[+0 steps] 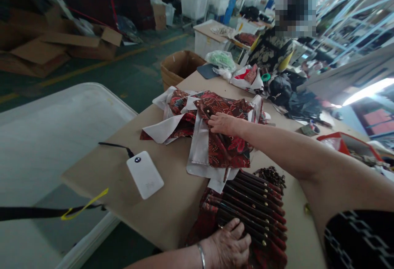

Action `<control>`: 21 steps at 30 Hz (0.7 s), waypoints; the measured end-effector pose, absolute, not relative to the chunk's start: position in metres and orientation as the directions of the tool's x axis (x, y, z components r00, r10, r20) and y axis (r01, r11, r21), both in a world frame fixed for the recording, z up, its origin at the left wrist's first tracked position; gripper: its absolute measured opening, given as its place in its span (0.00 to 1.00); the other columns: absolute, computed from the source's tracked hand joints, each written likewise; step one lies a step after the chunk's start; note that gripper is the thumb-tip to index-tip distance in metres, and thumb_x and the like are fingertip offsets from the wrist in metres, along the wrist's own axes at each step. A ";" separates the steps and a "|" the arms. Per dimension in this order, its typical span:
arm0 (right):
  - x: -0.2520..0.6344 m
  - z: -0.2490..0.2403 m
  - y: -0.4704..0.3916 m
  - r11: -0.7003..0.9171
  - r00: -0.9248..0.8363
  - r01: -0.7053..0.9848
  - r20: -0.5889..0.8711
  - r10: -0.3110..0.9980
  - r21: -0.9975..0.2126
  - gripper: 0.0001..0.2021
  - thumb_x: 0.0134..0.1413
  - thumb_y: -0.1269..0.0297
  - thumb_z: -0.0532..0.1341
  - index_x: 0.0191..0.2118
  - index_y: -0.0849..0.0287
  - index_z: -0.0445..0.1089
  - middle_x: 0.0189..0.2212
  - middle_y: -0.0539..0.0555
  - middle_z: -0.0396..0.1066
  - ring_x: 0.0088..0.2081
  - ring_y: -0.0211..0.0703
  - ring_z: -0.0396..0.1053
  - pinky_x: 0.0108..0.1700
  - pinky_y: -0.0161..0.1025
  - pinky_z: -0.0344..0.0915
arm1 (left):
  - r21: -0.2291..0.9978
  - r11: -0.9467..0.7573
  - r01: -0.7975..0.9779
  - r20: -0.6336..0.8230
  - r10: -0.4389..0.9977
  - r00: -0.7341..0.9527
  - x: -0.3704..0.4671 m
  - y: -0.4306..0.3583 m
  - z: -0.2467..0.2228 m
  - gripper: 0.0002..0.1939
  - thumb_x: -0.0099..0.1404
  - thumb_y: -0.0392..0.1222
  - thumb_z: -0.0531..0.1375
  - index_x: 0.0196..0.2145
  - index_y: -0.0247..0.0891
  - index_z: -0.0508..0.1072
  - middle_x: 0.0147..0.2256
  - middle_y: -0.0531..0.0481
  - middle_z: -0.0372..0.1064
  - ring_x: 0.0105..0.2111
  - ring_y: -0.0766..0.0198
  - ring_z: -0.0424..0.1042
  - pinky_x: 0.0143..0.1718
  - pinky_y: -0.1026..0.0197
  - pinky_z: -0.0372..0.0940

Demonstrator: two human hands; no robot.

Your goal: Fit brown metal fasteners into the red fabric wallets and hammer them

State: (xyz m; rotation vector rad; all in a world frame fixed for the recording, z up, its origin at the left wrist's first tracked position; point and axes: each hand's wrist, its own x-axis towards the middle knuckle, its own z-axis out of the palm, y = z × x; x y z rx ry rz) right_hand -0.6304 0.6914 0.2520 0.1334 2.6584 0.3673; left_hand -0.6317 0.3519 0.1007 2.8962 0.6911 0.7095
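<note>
My left hand (229, 242), wearing a metal bangle, rests on a row of overlapping dark red fabric pouches (255, 203). Its fingers are slightly apart, bent over the folds; small gold-coloured studs run along the pouches. Farther up the table, my right hand (223, 124) reaches across to a patterned fabric piece (230, 150), its fingers closed at the upper left part near a small round stud. White lining shows along that piece's left side. More red patterned pieces with white backing (166, 127) lie loosely beside it on the left.
On the table (113, 178) lies a white power bank (145, 174) with a black cable. A dark beaded heap (272, 177) sits beside the pouches. Plastic bags (221, 61) and black bags (281, 88) crowd the far side. A brown bin (181, 65) stands beyond; a person (271, 49) is behind.
</note>
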 end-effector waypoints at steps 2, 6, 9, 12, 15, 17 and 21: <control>-0.628 0.271 0.694 0.960 -0.927 0.071 -0.337 0.164 0.272 0.10 0.58 0.72 0.54 0.38 0.60 0.72 0.44 0.58 0.68 0.50 0.49 0.57 0.50 0.48 0.52 | 0.221 -0.892 0.394 0.384 0.451 0.806 -0.633 0.354 0.113 0.10 0.65 0.44 0.54 0.38 0.40 0.73 0.50 0.47 0.66 0.48 0.55 0.65 0.54 0.45 0.56; -0.602 0.325 0.684 0.930 -0.945 0.300 -0.071 0.321 0.213 0.13 0.61 0.74 0.48 0.41 0.59 0.70 0.40 0.55 0.69 0.54 0.51 0.53 0.55 0.57 0.44 | 0.311 -0.901 0.303 0.328 0.401 0.856 -0.642 0.369 0.154 0.08 0.64 0.42 0.55 0.32 0.36 0.71 0.42 0.43 0.69 0.45 0.57 0.65 0.51 0.51 0.60; -0.566 0.363 0.652 0.865 -0.886 0.453 0.004 0.463 0.216 0.14 0.62 0.74 0.46 0.40 0.58 0.69 0.36 0.52 0.69 0.52 0.48 0.57 0.56 0.57 0.44 | 0.385 -0.864 0.324 0.362 0.465 0.808 -0.659 0.387 0.194 0.07 0.64 0.39 0.54 0.36 0.36 0.71 0.45 0.43 0.68 0.48 0.58 0.64 0.55 0.52 0.58; -0.531 0.378 0.606 0.766 -0.775 0.617 -0.035 0.632 0.181 0.11 0.61 0.71 0.48 0.38 0.59 0.67 0.29 0.52 0.67 0.38 0.42 0.64 0.50 0.48 0.54 | 0.443 -0.816 0.373 0.517 0.572 0.637 -0.681 0.406 0.235 0.12 0.65 0.35 0.50 0.45 0.36 0.67 0.50 0.42 0.65 0.53 0.59 0.60 0.59 0.50 0.54; -0.505 0.375 0.562 0.609 -0.614 0.789 -0.110 0.782 -0.074 0.06 0.59 0.69 0.52 0.37 0.58 0.66 0.24 0.48 0.64 0.28 0.36 0.61 0.38 0.36 0.58 | 0.441 -0.746 0.499 0.675 0.642 0.363 -0.697 0.429 0.273 0.16 0.64 0.31 0.51 0.49 0.36 0.65 0.53 0.42 0.62 0.58 0.55 0.54 0.59 0.46 0.54; -0.495 0.372 0.538 0.520 -0.581 0.793 -0.138 0.802 -0.317 0.05 0.56 0.70 0.53 0.35 0.59 0.66 0.25 0.47 0.64 0.28 0.34 0.61 0.34 0.32 0.57 | 0.411 -0.659 0.630 0.671 0.686 0.280 -0.698 0.444 0.292 0.16 0.64 0.32 0.54 0.50 0.36 0.65 0.54 0.41 0.61 0.58 0.50 0.54 0.57 0.42 0.54; -0.483 0.362 0.503 0.338 -0.585 0.680 -0.204 0.785 -0.651 0.04 0.53 0.71 0.55 0.31 0.60 0.67 0.25 0.45 0.64 0.29 0.33 0.61 0.33 0.31 0.57 | 0.483 -0.580 0.656 0.375 0.814 0.443 -0.686 0.464 0.305 0.13 0.65 0.37 0.55 0.47 0.34 0.69 0.42 0.44 0.69 0.44 0.56 0.67 0.48 0.50 0.63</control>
